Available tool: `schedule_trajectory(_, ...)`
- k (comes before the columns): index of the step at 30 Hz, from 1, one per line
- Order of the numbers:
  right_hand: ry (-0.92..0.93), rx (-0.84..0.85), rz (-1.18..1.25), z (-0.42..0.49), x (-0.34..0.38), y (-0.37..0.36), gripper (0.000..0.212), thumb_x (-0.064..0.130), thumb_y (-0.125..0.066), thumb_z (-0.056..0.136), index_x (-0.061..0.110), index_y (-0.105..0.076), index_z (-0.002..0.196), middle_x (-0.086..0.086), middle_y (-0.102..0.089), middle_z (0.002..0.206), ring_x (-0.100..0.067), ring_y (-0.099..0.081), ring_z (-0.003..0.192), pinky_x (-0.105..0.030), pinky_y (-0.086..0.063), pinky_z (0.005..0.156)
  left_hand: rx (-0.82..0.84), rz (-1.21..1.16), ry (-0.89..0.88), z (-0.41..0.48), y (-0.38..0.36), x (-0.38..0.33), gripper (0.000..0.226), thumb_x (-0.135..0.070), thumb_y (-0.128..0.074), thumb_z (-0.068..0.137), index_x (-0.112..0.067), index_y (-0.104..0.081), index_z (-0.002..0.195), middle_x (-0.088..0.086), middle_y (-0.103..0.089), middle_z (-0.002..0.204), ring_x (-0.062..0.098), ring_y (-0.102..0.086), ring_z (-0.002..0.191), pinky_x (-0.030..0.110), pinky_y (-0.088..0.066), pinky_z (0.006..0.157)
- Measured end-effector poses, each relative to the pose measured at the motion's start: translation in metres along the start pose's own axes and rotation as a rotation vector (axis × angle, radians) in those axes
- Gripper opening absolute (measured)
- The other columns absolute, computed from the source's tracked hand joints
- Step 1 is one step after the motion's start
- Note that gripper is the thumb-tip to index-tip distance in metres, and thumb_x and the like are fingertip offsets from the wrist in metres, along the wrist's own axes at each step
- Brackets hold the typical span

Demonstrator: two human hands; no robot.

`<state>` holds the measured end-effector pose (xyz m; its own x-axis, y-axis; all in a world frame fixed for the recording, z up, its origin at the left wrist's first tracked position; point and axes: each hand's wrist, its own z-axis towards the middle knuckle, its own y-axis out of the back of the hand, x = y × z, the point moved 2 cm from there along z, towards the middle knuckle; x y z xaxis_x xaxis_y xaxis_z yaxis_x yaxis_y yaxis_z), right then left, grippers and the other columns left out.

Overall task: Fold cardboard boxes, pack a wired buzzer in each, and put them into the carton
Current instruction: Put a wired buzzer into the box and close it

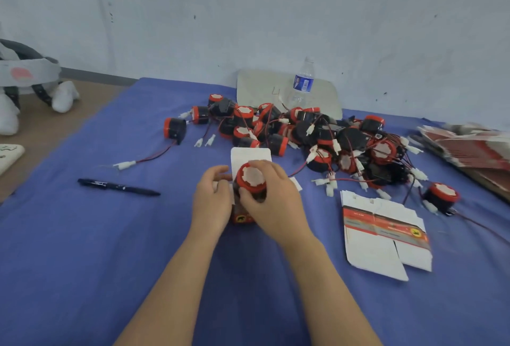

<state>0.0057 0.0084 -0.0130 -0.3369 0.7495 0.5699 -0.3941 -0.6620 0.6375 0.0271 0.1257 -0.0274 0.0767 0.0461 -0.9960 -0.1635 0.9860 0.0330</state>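
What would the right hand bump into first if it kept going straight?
Probably the box's open white flap, just beyond the buzzer the right hand grips; depth is unclear.

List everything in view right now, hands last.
cloth: one, blue, covers the surface
held buzzer: one, red and black, atop open box
open box: one, white and red, under the hands
buzzer pile: many, red and black, behind open box
flat boxes: few, white and red, near right
box stack: one, red, far right edge
pen: one, black, left
bottle: one, clear, back
left hand: holds the open box
right hand: grips the held buzzer
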Motion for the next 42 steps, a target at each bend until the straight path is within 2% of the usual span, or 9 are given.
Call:
schedule_trajectory(4,-0.008,-0.051,-0.019,-0.003,0.002,0.002,0.040,0.033,-0.066,0.082,0.028,-0.057,0.121,0.013,-0.057,0.121,-0.008,-0.055,0.104,-0.008,-0.036,0.071,-0.042,-0.074,0.060,-0.002,0.000,0.003,0.029,-0.008,-0.040,0.096,-0.029,-0.044,0.116,-0.015,-0.057,0.100,0.002,-0.056,0.082,0.012,-0.045,0.055)
schedule_trajectory(7,-0.042,-0.039,-0.014,-0.004,0.001,0.003,0.040,0.038,-0.065,0.081,0.031,-0.056,0.120,0.016,-0.058,0.118,-0.003,-0.053,0.102,-0.003,-0.035,0.069,-0.038,-0.056,0.158,-0.004,-0.002,0.006,0.016,-0.019,-0.044,0.096,-0.018,-0.052,0.110,-0.006,-0.059,0.094,0.008,-0.055,0.079,0.022,-0.044,0.061)
schedule_trajectory(17,-0.053,0.159,-0.112,-0.007,0.000,0.000,0.020,0.033,-0.062,0.088,0.022,-0.064,0.104,0.008,-0.043,0.118,-0.010,-0.038,0.108,-0.019,-0.039,0.085,0.047,-0.083,0.179,-0.010,-0.009,0.005,0.023,-0.020,-0.044,0.097,-0.013,-0.065,0.102,0.004,-0.070,0.093,0.015,-0.065,0.081,0.023,-0.049,0.061)
schedule_trajectory(24,-0.101,0.196,-0.161,-0.005,0.014,0.014,0.016,0.024,-0.046,0.095,0.017,-0.053,0.108,0.002,-0.064,0.093,-0.016,-0.051,0.079,-0.032,-0.046,0.069,0.045,-0.051,0.129,-0.008,-0.009,0.009,0.017,-0.017,-0.063,0.087,-0.019,-0.065,0.104,-0.003,-0.069,0.088,0.004,-0.063,0.074,0.008,-0.045,0.048)
schedule_trajectory(27,-0.081,0.230,-0.240,-0.005,0.017,0.011,0.014,0.013,-0.043,0.093,0.013,-0.053,0.102,-0.003,-0.063,0.089,-0.020,-0.054,0.079,-0.032,-0.042,0.065,0.073,-0.010,0.124,-0.008,-0.009,0.010,0.019,-0.026,-0.069,0.085,-0.024,-0.062,0.103,-0.006,-0.067,0.092,0.004,-0.063,0.080,0.015,-0.048,0.058)
schedule_trajectory(32,-0.150,-0.231,-0.039,0.001,0.001,0.028,0.025,0.000,-0.050,0.088,0.010,-0.065,0.105,-0.004,-0.059,0.122,-0.018,-0.047,0.116,-0.003,-0.028,0.084,0.069,0.098,0.058,-0.009,-0.013,0.012,0.020,-0.023,-0.066,0.085,-0.029,-0.049,0.092,-0.009,-0.060,0.092,0.005,-0.058,0.081,0.019,-0.043,0.058)
schedule_trajectory(35,-0.374,-0.305,0.280,0.007,-0.016,0.039,0.047,0.009,-0.048,0.096,0.016,-0.039,0.142,0.000,-0.044,0.142,-0.015,-0.043,0.126,-0.016,-0.034,0.094,0.058,0.127,0.054,-0.009,-0.015,0.012,0.024,-0.022,-0.065,0.085,-0.031,-0.043,0.088,-0.012,-0.056,0.089,0.004,-0.055,0.078,0.018,-0.040,0.055)
schedule_trajectory(38,-0.444,-0.220,0.519,0.012,-0.022,0.035,0.048,0.018,-0.049,0.099,0.020,-0.034,0.145,0.011,-0.060,0.117,-0.004,-0.056,0.108,-0.006,-0.041,0.077,0.062,0.128,0.047,-0.008,-0.015,0.012,0.024,-0.021,-0.065,0.085,-0.031,-0.043,0.090,-0.014,-0.055,0.087,0.002,-0.054,0.077,0.018,-0.039,0.055)
schedule_trajectory(42,-0.210,-0.197,0.377,0.012,-0.008,0.032,0.018,0.022,-0.049,0.099,0.030,-0.063,0.103,0.019,-0.066,0.086,-0.002,-0.058,0.089,-0.009,-0.040,0.072,0.071,0.129,0.032,-0.009,-0.014,0.011,0.025,-0.023,-0.067,0.085,-0.025,-0.046,0.099,-0.014,-0.055,0.087,0.002,-0.054,0.078,0.018,-0.042,0.057)
